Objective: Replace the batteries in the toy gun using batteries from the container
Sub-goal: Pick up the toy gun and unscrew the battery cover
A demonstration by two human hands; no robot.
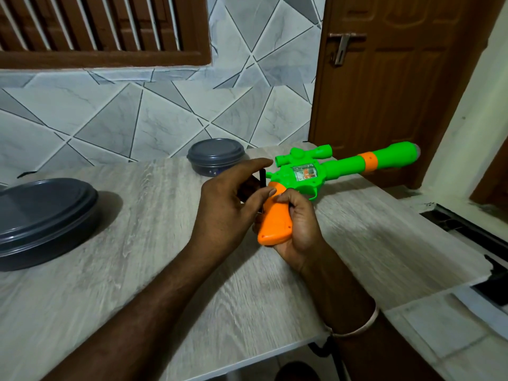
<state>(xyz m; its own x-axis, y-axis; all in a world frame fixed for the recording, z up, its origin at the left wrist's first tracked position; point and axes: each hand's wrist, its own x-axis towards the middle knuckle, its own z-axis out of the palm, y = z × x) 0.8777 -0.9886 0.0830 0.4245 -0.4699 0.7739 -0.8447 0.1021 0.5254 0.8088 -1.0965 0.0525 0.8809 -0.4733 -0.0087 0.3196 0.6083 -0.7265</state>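
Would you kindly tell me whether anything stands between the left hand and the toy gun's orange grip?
Only the thin black tool, which the left hand holds upright beside the orange grip. The right hand grips it from the other side. Nothing else visible lies between them.

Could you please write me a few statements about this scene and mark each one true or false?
1. The right hand grips the orange handle of the toy gun. True.
2. The left hand lies flat on the table. False: it is raised beside the gun's handle and pinches a thin black tool.
3. The small round container behind the hands has its lid on. True.
4. The toy gun's barrel points to the left. False: it points right, toward the door.
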